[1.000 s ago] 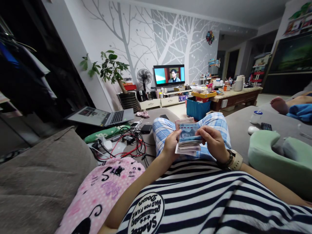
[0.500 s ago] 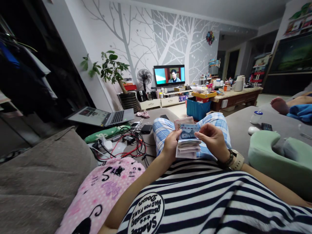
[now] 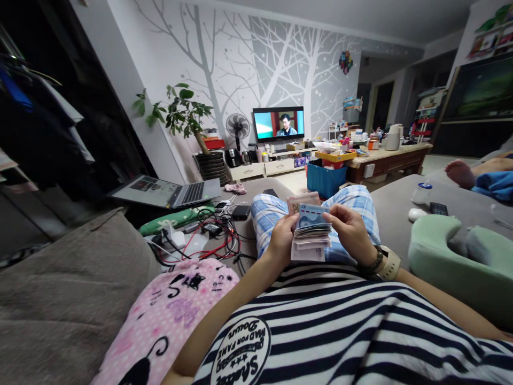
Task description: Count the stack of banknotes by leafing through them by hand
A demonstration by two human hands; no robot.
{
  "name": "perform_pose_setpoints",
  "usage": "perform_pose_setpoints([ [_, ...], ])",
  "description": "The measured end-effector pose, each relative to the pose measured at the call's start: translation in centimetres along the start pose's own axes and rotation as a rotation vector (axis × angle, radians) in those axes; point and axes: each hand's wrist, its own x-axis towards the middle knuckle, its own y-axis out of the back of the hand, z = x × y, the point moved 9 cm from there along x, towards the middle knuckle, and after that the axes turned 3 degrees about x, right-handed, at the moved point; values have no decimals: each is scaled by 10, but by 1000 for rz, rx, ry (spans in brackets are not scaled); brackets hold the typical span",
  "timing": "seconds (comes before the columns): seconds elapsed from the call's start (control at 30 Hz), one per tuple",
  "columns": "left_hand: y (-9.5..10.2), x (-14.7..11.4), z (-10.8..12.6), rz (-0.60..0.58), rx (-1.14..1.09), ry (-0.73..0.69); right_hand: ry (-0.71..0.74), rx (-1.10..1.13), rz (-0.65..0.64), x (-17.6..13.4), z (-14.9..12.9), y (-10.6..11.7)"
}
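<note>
Both left grip (image 3: 281, 239) and right grip (image 3: 348, 232) pinch banknotes (image 3: 312, 233); a dark pot (image 3: 211, 167) holds a leafy plant (image 3: 184, 118).

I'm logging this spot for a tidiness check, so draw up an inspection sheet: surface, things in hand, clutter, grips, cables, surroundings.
Surface: grey sofa, cluttered on both sides.
Things in hand: banknotes over the lap, a blue note in front of a pinkish one.
Clutter: laptop left; green neck pillow and remote right.
Grips: left grip holds the banknotes; right grip touches the blue note's right edge.
Cables: red, black and white cables, tangled left.
Surroundings: lit television, fan, another person's foot.
</note>
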Motion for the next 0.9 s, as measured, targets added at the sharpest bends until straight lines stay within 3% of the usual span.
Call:
perform_pose_setpoints([
  [0.27, 0, -8, 13, 73, 81, -62, 43, -1, 1, -4, -9, -1],
  [0.67, 3, -2, 10, 35, 99, -108, 73, 112, -27, -5, -6, -5],
  [0.9, 4, -1, 2, 44, 21, -31, 53, 80, -35, -6, -6, -5],
])
